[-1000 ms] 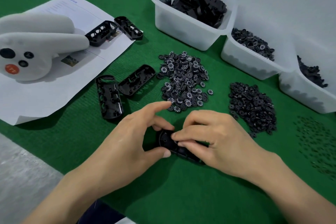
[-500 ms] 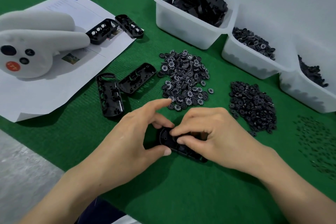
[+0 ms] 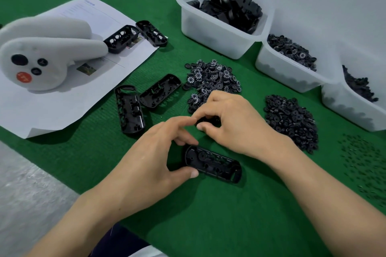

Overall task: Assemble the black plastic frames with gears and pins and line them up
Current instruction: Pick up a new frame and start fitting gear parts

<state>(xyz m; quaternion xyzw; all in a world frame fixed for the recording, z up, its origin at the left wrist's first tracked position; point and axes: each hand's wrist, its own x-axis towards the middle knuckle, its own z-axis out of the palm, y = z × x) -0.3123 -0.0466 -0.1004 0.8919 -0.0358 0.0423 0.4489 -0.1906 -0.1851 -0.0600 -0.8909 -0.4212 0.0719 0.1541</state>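
My right hand (image 3: pixel 234 119) has left the frame (image 3: pixel 213 164) and gone up to the near edge of the gear pile (image 3: pixel 211 77). There its thumb and curled fingertips pinch a small dark gear (image 3: pixel 207 121); I cannot tell whether it is lifted clear of the pile.

The frame lies flat on the green mat (image 3: pixel 208 215) at the centre of the picture, open side up. My left hand (image 3: pixel 150 160) holds its left end, thumb on the near edge and a bent finger on the far edge, with the forefinger stretched out towards my right hand.

Left of centre, two more frames (image 3: pixel 129 110) lie side by side on the mat, touching at one corner. Right of my right hand sits a second pile (image 3: pixel 290 117) of plain black discs, and small pins (image 3: pixel 367 162) are scattered at the right edge.

In the upper left a paper (image 3: pixel 62 100) carries a white plush toy (image 3: pixel 41 52) and another pair of frames (image 3: pixel 121 38). Three white bins (image 3: pixel 208 27) of black parts run from top centre down the right side.
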